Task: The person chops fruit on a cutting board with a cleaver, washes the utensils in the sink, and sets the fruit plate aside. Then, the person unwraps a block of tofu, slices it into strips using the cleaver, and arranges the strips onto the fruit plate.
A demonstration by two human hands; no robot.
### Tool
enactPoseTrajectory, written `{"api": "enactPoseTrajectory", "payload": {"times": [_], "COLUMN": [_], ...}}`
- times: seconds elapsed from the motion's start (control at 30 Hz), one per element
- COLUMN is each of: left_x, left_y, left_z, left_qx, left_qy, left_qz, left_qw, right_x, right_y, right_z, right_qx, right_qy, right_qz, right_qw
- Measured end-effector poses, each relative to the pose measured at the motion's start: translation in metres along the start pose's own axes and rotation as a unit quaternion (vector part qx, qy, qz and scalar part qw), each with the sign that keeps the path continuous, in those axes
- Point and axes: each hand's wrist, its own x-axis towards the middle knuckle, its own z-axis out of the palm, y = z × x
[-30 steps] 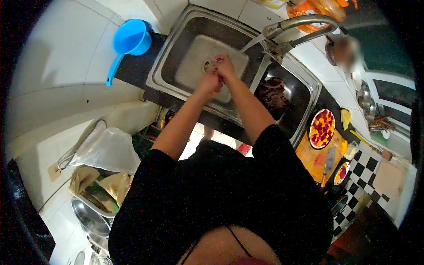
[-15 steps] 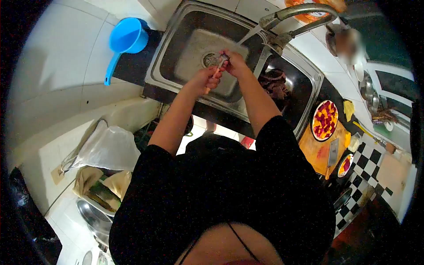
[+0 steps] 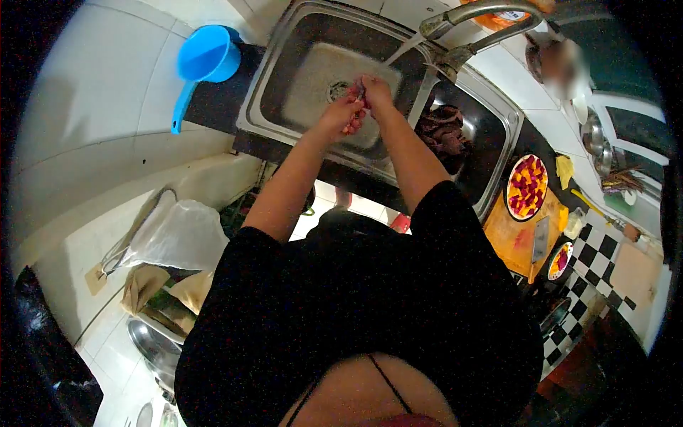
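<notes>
Both hands are together over the left basin of the steel sink [image 3: 274, 78], close to the drain [image 3: 338, 92]. My left hand [image 3: 343, 117] is closed, its curled fingers against the other hand; what it grips is hidden. My right hand [image 3: 376, 92] is closed around a small dark purple piece [image 3: 361, 90], mostly covered by the fingers. To the right of the hands, water [image 3: 404, 50] runs from the faucet [image 3: 491, 11] into the basin. Dark brownish peel-like scraps [image 3: 442, 130] lie in the right basin.
A blue dipper [image 3: 208, 57] stands left of the sink. On the right are a plate of purple and yellow cubes [image 3: 527, 186], a wooden cutting board [image 3: 509, 238] with a cleaver [image 3: 541, 240], and a smaller bowl [image 3: 560, 261]. A white mesh bag [image 3: 178, 235] hangs at left.
A light-coloured, handle-like end that showed below my left hand is now out of sight. The hands have closed in tighter on each other. The view has shifted slightly.
</notes>
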Motion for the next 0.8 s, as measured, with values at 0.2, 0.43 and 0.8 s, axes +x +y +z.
{"api": "enactPoseTrajectory", "payload": {"times": [0.2, 0.43, 0.8], "left_x": [-0.002, -0.028, -0.138], "left_y": [-0.009, 0.002, 0.118], "left_z": [-0.018, -0.044, -0.011], "left_qx": [0.106, 0.570, 0.270], "left_qy": [0.130, 0.329, 0.076], "left_qz": [0.009, 0.140, 0.239], "left_qw": [0.986, 0.740, 0.930], "right_x": [-0.032, -0.016, -0.162], "right_y": [-0.029, -0.083, -0.182], "right_z": [-0.069, -0.125, -0.223], "right_qx": [-0.426, -0.481, 0.068], "right_qy": [0.181, 0.240, -0.210], "right_qz": [-0.243, -0.251, -0.346], "right_qw": [0.853, 0.805, 0.912]}}
